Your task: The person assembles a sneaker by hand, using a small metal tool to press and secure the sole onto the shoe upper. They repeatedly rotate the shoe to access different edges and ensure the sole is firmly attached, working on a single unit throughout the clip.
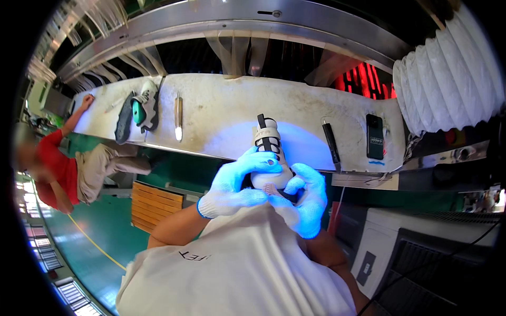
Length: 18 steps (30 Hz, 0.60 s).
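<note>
Gloved hands (pixel 240 184) (pixel 305 203) hide shoe (pixel 269 152) heel — sole unseen

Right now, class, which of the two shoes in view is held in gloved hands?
The white shoe with black straps, gripped by the left hand and right hand. The other shoe, with a teal patch, lies untouched on the bench.

Shoe (pixel 270 152) between hands (knife (pixel 178 118) left)

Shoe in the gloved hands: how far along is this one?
Mid-job, it seems. The white shoe with black straps is held against the body, left hand and right hand both gripping it. The sole side is hidden, so what is finished cannot be told. Another shoe lies on the bench beside a separate sole, apparently waiting.
</note>
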Tool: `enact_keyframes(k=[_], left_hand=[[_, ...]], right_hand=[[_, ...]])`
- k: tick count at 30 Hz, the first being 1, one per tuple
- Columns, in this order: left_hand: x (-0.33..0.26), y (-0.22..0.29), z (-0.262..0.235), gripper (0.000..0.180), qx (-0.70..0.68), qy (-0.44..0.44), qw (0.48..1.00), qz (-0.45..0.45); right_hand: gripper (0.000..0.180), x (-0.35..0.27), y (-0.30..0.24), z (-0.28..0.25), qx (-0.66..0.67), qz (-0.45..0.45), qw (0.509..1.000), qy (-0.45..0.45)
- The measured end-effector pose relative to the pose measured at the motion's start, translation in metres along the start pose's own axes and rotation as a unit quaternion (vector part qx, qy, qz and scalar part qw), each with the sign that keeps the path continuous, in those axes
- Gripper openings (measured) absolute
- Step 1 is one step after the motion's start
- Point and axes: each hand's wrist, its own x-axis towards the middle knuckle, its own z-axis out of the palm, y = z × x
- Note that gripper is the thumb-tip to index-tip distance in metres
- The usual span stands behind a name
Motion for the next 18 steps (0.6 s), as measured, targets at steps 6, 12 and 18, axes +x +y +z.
enact_keyframes(k=[6, 12, 18], left_hand=[[-0.005, -0.001, 0.003, 0.03, -0.067, 0.077, 0.99, -0.096], [0.001, 0.011, -0.006, 0.043, -0.016, 0.053, 0.993, -0.106], [0.005, 0.009, -0.014, 0.058, 0.064, 0.054, 0.989, -0.118]], right_hand=[[0.063, 0.009, -0.013, 0.01, -0.04, -0.018, 0.999, -0.031], [0.072, 0.026, -0.025, 0.011, -0.084, -0.097, 0.991, -0.038], [0.073, 0.036, -0.024, 0.01, -0.078, -0.061, 0.995, -0.03]])
